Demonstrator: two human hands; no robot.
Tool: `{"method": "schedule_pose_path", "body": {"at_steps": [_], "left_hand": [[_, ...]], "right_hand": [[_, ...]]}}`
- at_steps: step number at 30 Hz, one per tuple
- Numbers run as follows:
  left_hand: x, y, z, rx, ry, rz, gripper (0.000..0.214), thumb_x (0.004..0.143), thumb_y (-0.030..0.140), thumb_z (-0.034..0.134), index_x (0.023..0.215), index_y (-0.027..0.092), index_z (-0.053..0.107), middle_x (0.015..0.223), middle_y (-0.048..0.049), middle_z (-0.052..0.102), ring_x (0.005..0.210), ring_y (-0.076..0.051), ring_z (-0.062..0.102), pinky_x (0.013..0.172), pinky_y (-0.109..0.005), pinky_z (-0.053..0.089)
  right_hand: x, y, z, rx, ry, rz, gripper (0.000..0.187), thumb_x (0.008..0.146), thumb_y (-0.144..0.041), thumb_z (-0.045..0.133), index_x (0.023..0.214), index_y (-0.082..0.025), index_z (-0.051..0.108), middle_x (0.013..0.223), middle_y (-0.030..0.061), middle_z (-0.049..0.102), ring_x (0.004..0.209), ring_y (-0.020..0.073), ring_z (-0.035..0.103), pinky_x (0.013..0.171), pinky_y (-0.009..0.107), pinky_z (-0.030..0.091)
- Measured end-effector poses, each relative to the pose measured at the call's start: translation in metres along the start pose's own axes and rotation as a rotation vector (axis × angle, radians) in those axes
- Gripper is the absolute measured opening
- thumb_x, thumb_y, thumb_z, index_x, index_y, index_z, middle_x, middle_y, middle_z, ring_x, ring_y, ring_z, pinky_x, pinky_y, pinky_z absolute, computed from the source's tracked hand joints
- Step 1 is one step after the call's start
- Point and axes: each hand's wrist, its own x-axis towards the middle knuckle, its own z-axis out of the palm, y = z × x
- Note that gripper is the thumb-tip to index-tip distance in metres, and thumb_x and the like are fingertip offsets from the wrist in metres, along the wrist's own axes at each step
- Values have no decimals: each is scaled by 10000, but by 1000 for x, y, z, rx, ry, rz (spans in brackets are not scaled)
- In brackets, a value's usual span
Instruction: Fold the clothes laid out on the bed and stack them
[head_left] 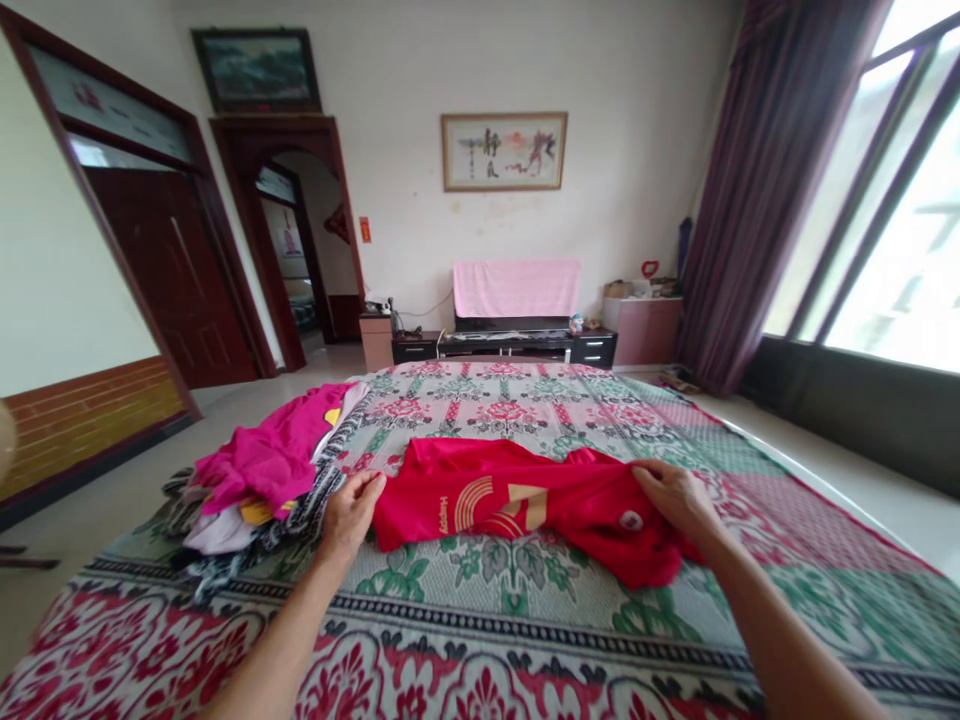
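Note:
A red garment [435,485] with gold print, including the word "Happy" and curved stripes, is stretched sideways between my two hands. My left hand [351,515] pinches its left end. Towards its right end, my right hand [673,497] grips the upper edge, and bunched red cloth hangs below that hand. The garment's lower side is close to the patterned cover [517,585]; whether it rests there or is slightly lifted I cannot tell. Left of my left hand lies a pile of clothes with a bright pink garment [262,450] on top.
The flowered cover spreads over a broad surface. Beyond it stand a low black cabinet [592,348] and a screen-like shape under a pink cloth [517,288]. A purple curtain [739,230] hangs at the right by the window; doorways are at the left.

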Motion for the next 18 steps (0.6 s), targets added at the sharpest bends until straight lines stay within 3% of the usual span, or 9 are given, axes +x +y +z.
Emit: {"method": "schedule_pose_path", "body": {"at_steps": [5,9,12,14,16,18], "left_hand": [[5,-2,-3,-75,67,-100,453,601,503,666,907,171,679,863,-40,710,847,-230,634,780,-304,495],[1,9,0,-144,54,-114,477,579,509,691,908,164,683,861,-37,710,835,-220,634,771,-301,497],[-10,28,7,-164,-99,-68,461,586,512,706,879,155,698,823,-35,714,791,-205,635,735,-284,492],[-19,42,14,-147,-221,-12,416,605,493,706,847,155,710,814,-38,718,784,-198,634,730,-272,487],[-29,54,22,-113,-314,30,365,631,467,697,825,159,719,809,-40,720,776,-193,634,725,-264,484],[-39,62,29,-70,-390,51,324,656,440,683,821,164,726,796,-39,721,761,-188,632,715,-258,482]], "right_hand": [[0,-1,-14,18,-249,-119,308,741,-327,486,807,-205,761,720,7,730,664,177,655,616,248,464],[1,-6,-28,-29,-250,-123,274,725,-274,505,793,-210,762,692,11,725,639,174,652,592,243,461],[3,-19,-32,-116,-131,-122,243,711,-248,523,791,-218,750,722,24,729,669,186,655,630,259,470],[0,-37,-28,-57,-42,-181,243,721,-253,532,843,-214,738,822,41,737,750,200,661,700,285,483],[-9,-62,-16,122,-18,-272,254,752,-261,513,879,-199,723,890,55,732,813,202,654,768,314,489],[-26,-92,2,379,-116,-313,231,749,-285,544,888,-198,707,876,44,725,825,191,649,782,320,503]]}}
